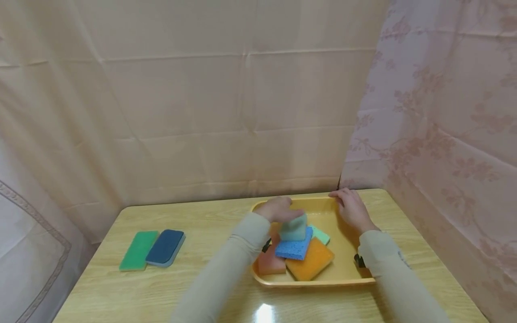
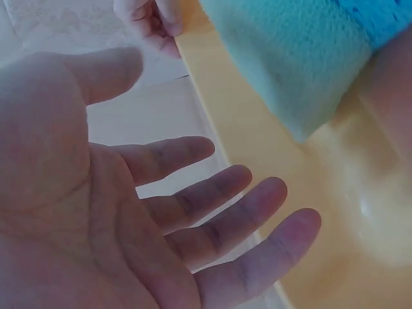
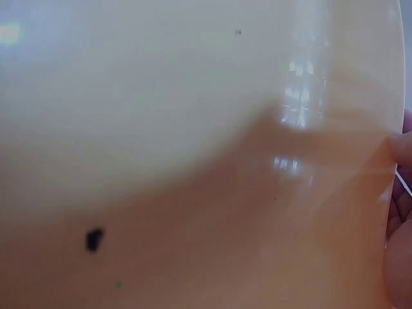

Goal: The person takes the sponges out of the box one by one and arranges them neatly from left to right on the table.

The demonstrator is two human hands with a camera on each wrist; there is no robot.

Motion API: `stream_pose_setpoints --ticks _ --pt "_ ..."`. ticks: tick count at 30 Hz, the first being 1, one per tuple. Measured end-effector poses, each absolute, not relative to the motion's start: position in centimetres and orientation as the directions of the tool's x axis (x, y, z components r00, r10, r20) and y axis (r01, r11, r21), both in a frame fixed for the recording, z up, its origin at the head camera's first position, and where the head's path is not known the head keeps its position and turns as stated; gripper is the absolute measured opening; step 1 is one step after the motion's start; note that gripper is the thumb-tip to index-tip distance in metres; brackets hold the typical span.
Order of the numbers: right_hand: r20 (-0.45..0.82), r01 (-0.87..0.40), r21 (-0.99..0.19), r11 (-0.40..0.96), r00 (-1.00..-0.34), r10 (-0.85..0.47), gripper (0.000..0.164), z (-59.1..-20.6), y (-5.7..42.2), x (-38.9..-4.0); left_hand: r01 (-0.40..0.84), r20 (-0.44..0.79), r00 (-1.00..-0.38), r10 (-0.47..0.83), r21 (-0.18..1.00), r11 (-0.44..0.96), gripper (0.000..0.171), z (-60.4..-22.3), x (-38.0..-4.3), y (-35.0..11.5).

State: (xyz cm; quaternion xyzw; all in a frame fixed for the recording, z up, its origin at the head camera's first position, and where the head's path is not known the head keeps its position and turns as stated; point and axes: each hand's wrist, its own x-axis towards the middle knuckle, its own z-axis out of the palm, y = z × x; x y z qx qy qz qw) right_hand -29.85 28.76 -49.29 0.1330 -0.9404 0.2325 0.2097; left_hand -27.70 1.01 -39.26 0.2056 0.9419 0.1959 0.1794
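Observation:
A yellow plastic tray (image 1: 319,283) holds several sponges. A thick pale-green sponge (image 1: 295,229) leans on top of a blue sponge (image 1: 292,250), with an orange sponge (image 1: 317,259), a pink sponge (image 1: 269,262) and a flat mint-green sponge (image 1: 321,235) around them. Over the tray's far left part hovers my left hand (image 1: 278,209). In the left wrist view its fingers are spread, apart from the pale-green sponge (image 2: 290,71). My right hand (image 1: 352,210) holds the tray's far right rim; the right wrist view shows its thumb inside and fingers outside.
On the left of the wooden table (image 1: 210,224) lie a green sponge (image 1: 138,251) and a dark-blue sponge (image 1: 165,246), side by side and touching. A beige curtain (image 1: 181,112) hangs behind the table, and a flowered curtain (image 1: 452,134) borders its right edge.

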Motion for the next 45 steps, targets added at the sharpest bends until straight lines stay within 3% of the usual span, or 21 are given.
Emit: stream_pose_setpoints --ticks 7,16,30,45 --pt "0.465 -0.355 -0.386 0.852 -0.872 -0.153 0.024 -49.5 28.5 -29.8 0.172 -0.311 -0.871 0.38 0.532 0.829 0.085 -40.3 -27.3 1.9" --pt "0.475 -0.362 -0.382 0.85 -0.866 -0.156 0.025 -49.3 28.9 -29.9 0.197 -0.334 -0.88 0.338 0.391 0.899 0.091 -41.0 -27.2 3.6" --pt "0.473 -0.355 -0.378 0.855 -0.868 -0.151 0.023 -49.3 28.7 -29.8 0.171 -0.341 -0.907 0.247 0.239 0.956 0.077 -41.7 -26.9 4.7" --pt "0.463 -0.347 -0.377 0.859 -0.874 -0.15 0.023 -49.1 28.6 -29.8 0.199 -0.331 -0.898 0.289 0.281 0.939 0.062 -42.4 -27.0 5.1"
